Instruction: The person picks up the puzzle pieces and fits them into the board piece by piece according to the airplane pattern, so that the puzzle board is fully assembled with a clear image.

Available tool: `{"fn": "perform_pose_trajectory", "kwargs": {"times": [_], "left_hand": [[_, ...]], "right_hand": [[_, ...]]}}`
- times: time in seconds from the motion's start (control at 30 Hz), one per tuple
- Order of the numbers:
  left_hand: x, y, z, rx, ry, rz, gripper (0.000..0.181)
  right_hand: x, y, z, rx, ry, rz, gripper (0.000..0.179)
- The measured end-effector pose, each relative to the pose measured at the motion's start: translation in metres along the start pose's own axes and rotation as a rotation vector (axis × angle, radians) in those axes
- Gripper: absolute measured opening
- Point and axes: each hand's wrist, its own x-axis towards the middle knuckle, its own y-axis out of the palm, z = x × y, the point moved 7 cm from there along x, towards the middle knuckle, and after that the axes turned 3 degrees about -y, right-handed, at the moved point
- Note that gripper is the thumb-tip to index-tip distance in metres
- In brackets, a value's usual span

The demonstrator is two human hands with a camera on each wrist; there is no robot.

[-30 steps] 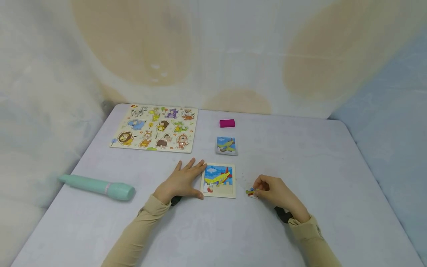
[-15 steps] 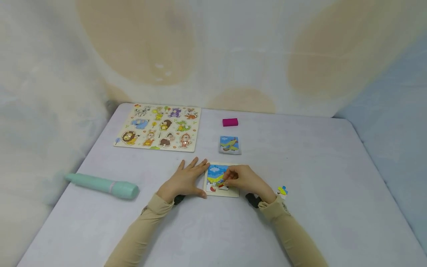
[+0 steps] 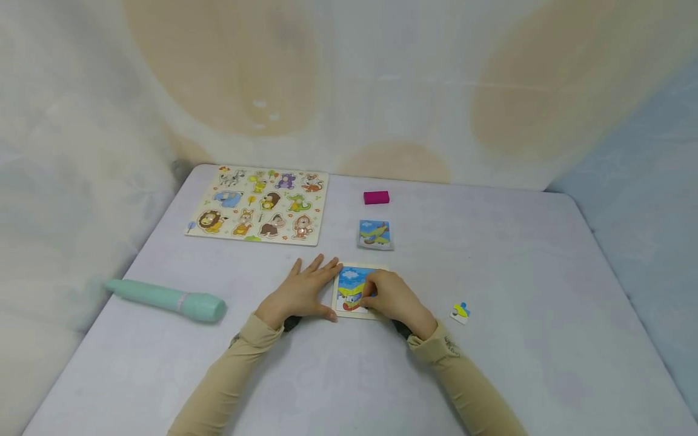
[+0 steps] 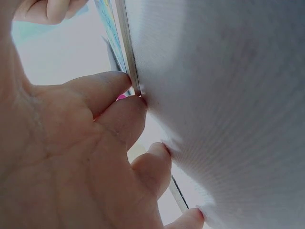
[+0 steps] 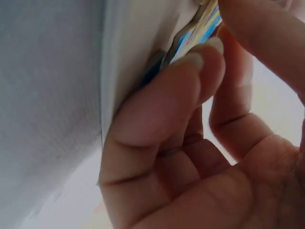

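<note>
A small airplane jigsaw puzzle in a pale wooden tray (image 3: pixel 355 315) lies flat on the table. My left hand (image 3: pixel 300 294) rests spread on the table, its index finger and thumb at the tray's left edge; the left wrist view shows fingertips against the tray's side (image 4: pixel 127 47). Over the tray's right part, my right hand (image 3: pixel 395 297) has its fingers curled, pinching a puzzle piece (image 5: pixel 198 32) low over the tray. That hand hides the puzzle's right side. Another puzzle piece (image 3: pixel 460 312), yellow, blue and white, lies loose to the right.
Behind the tray lie a small airplane picture card (image 3: pixel 375 235) and a magenta block (image 3: pixel 376 197). An animal puzzle board (image 3: pixel 256 204) sits at the back left. A mint-green microphone-shaped object (image 3: pixel 166 300) lies at the left. Fabric walls (image 3: pixel 403 85) stand around the table.
My right hand has carried a puzzle piece left from the table onto the tray and now works lower at its front part. The left hand stays by the tray's edge.
</note>
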Motion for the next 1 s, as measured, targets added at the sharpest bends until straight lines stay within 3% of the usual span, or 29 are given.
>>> {"fn": "perform_pose_trajectory", "kwargs": {"times": [0.23,0.43,0.8,1.0], "left_hand": [[0.002,0.002,-0.001,-0.014,0.002,0.001,0.108],[0.0,0.0,-0.002,-0.014,-0.009,0.006,0.109],[0.0,0.002,-0.001,-0.039,-0.01,0.001,0.107],[0.001,0.002,0.001,-0.01,-0.014,0.005,0.109]], "right_hand": [[-0.012,-0.008,-0.026,0.207,-0.015,0.09,0.013],[-0.036,-0.026,-0.06,0.269,0.107,0.068,0.021],[-0.08,-0.065,-0.108,0.204,0.223,-0.068,0.035],[-0.111,-0.077,-0.127,0.167,0.291,-0.138,0.035]]}}
